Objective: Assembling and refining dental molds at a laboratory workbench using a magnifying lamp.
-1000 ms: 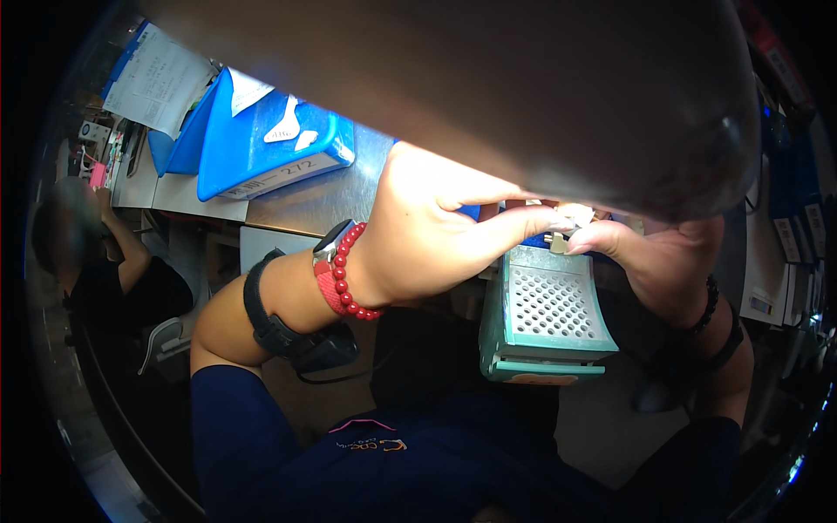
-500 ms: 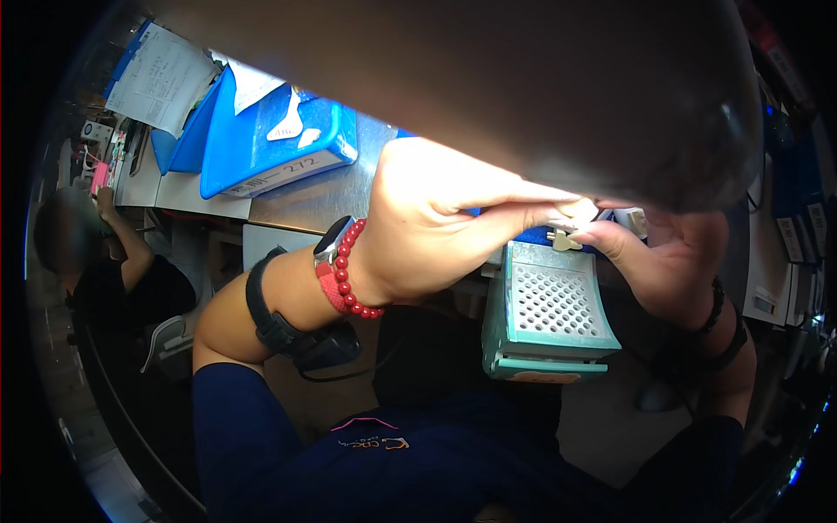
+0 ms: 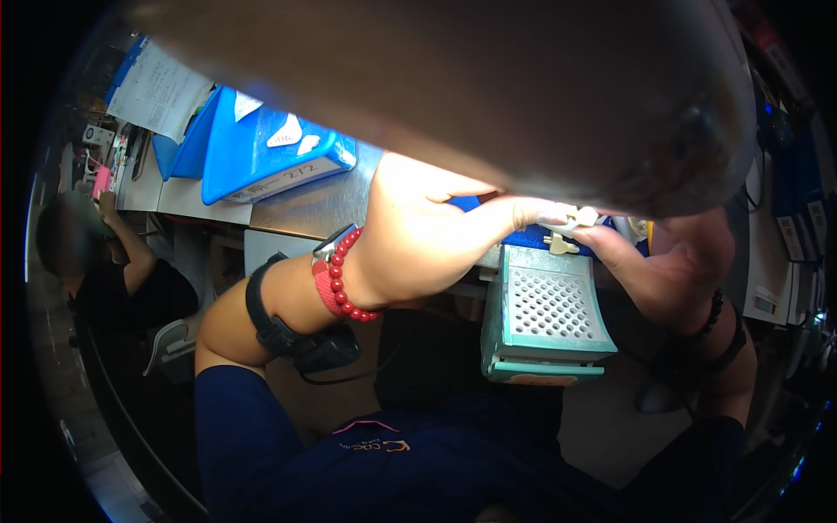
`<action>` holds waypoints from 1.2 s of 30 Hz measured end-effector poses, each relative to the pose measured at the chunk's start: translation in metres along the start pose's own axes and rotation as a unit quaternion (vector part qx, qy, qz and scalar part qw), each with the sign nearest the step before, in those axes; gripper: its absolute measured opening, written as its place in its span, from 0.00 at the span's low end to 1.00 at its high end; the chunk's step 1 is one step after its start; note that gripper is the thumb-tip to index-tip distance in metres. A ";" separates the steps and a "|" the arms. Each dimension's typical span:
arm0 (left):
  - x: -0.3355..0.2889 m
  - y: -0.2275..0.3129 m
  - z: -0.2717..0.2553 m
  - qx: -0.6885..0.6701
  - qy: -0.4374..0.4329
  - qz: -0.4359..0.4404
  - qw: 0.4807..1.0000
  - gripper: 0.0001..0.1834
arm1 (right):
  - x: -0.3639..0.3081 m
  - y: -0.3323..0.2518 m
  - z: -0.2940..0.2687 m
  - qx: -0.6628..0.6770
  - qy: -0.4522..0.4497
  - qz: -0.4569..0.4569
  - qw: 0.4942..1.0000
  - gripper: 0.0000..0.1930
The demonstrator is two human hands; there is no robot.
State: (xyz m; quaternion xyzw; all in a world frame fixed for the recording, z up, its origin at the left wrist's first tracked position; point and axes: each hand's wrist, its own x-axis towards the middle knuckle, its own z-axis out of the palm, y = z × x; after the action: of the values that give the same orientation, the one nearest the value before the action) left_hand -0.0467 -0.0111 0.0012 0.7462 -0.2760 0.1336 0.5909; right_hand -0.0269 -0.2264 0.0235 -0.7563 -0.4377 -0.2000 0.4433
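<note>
My left hand (image 3: 427,231) and my right hand (image 3: 667,266) meet under a bright light, thumbs toward each other. Between their fingertips they pinch a small cream-coloured piece (image 3: 586,214), too small and glaring to tell its kind. Just below the fingertips, another small, beige, irregular piece (image 3: 560,244) lies by the top edge of a green box with a perforated metal top (image 3: 556,305). Blue material (image 3: 529,236) shows behind it. Part of a white object (image 3: 643,230) appears beside my right fingers. The far fingers of both hands are partly hidden by a large blurred hood.
The dark hood (image 3: 488,96) covers the upper middle. Blue trays (image 3: 270,161) with white pieces and paper stand at left on the metal bench (image 3: 314,205). Another person (image 3: 122,261) sits far left. Blue bins (image 3: 798,227) line the right side.
My left hand has shifted slightly; its thumb is straighter and the pinched piece is turned. The hood sits a little lower in the view.
</note>
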 end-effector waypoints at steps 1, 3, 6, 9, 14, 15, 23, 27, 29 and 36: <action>-0.001 -0.001 0.001 0.001 0.000 0.000 1.000 0.06 | 0.000 0.000 -0.001 0.001 0.000 0.000 1.000 0.12; -0.003 -0.003 0.001 -0.051 0.014 -0.019 0.998 0.07 | -0.001 0.001 -0.003 -0.020 -0.018 -0.021 0.999 0.13; -0.002 -0.007 0.003 -0.046 0.017 0.018 0.999 0.07 | -0.001 0.001 -0.004 -0.001 -0.024 -0.019 1.000 0.13; -0.007 -0.011 0.002 -0.026 0.042 0.038 0.998 0.07 | 0.000 -0.001 -0.005 -0.002 -0.030 -0.040 0.999 0.14; -0.005 -0.009 0.005 -0.051 0.046 0.031 0.997 0.07 | 0.009 -0.005 -0.007 -0.036 -0.057 -0.058 0.996 0.12; -0.005 -0.006 0.005 -0.060 0.044 0.006 0.997 0.07 | 0.009 -0.006 -0.007 -0.038 -0.064 -0.053 0.996 0.13; -0.011 0.000 0.002 -0.067 0.028 -0.110 0.991 0.08 | 0.001 -0.002 -0.002 -0.019 -0.008 -0.059 0.998 0.14; -0.010 -0.002 0.003 -0.082 0.028 -0.112 0.990 0.08 | 0.005 -0.007 -0.007 -0.082 -0.023 -0.047 0.995 0.14; -0.008 0.001 0.004 -0.087 0.026 -0.119 0.989 0.08 | 0.002 -0.007 -0.005 -0.070 -0.020 -0.038 0.997 0.14; -0.008 0.001 0.001 -0.095 -0.005 -0.142 0.985 0.07 | 0.006 -0.008 -0.008 -0.080 -0.023 -0.060 0.995 0.13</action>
State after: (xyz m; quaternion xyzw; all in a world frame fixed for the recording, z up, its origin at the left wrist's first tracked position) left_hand -0.0542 -0.0101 -0.0029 0.7186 -0.1814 0.0176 0.6711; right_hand -0.0294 -0.2289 0.0355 -0.7657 -0.4754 -0.2430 0.3586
